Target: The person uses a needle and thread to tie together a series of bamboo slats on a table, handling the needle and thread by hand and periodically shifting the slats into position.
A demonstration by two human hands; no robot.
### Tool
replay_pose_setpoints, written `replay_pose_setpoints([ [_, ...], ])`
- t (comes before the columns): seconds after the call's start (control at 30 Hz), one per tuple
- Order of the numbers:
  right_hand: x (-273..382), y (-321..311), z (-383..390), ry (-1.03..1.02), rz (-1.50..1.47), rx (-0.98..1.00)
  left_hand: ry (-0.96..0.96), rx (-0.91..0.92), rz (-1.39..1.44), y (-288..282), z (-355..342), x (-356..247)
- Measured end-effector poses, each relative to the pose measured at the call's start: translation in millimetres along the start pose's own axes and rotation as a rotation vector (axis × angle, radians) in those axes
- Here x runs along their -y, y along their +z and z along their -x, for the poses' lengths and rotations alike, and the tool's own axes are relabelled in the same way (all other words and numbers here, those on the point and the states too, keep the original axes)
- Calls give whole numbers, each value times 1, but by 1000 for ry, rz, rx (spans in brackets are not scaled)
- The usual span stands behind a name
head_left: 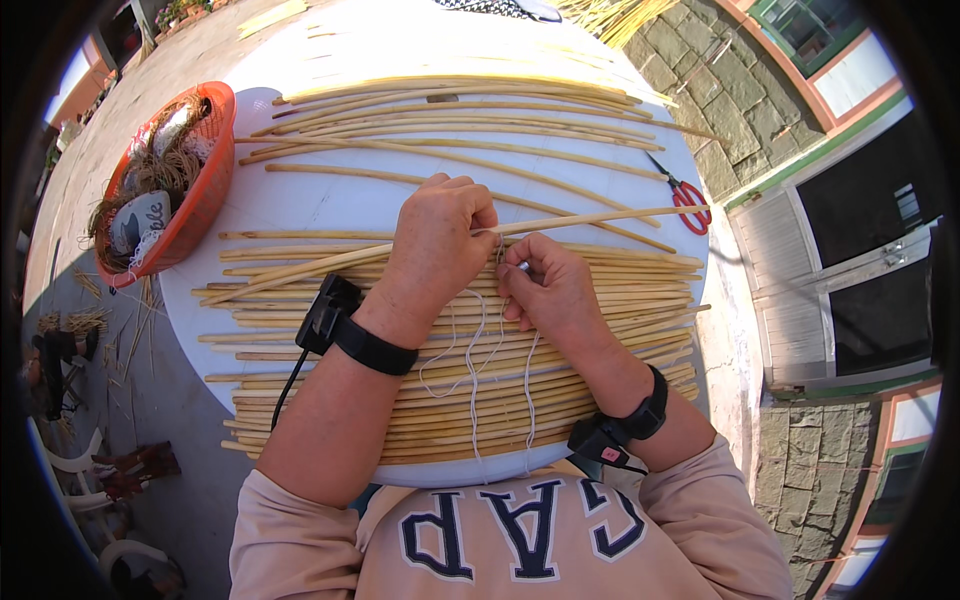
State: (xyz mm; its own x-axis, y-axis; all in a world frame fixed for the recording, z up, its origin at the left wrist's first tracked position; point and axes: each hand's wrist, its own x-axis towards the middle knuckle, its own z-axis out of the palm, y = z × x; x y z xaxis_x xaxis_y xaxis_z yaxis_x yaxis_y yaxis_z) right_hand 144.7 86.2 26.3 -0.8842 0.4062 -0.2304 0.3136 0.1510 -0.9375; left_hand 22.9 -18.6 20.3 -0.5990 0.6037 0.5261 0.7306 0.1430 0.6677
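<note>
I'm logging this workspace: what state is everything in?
Left hand: closed on a stick
Stick: slanting over other sticks
Right hand: closed on white string
White string: slack below the hands
Near sticks: laid side by side
Far sticks: more loosely spread
Scissors: lying on the table, unheld
Orange basket: uncovered, filled

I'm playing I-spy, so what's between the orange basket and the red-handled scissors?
In the head view, loose sticks lie between the basket and the scissors, with the left hand close by.

From afar, I see long tan wooden sticks (pixel 430 415) across the round white table (pixel 310 195), near and far; an oval orange plastic basket (pixel 203 212) at its left edge; red-handled metal scissors (pixel 688 204) right.
</note>
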Motion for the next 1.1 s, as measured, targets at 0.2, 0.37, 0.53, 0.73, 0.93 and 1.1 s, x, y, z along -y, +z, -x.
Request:
replay_pose_setpoints([
  [0.2,-1,0,0,1,-10,2,-10,-4,23,1,0,1],
  [0.37,-1,0,-1,20,-39,16,-20,11,10,0,1,1],
  [0.53,-2,1,-1,11,-29,0,-29,20,7,0,1,2],
  [0.73,-5,5,-1,-58,-13,-61,-39,13,15,1,0,1],
  [0.93,-5,7,-1,-72,-18,-98,-6,-6,-1,2,1,-1],
  [1.1,-6,7,-4,-58,-39,-95,6,-10,1,5,3,-1],
])
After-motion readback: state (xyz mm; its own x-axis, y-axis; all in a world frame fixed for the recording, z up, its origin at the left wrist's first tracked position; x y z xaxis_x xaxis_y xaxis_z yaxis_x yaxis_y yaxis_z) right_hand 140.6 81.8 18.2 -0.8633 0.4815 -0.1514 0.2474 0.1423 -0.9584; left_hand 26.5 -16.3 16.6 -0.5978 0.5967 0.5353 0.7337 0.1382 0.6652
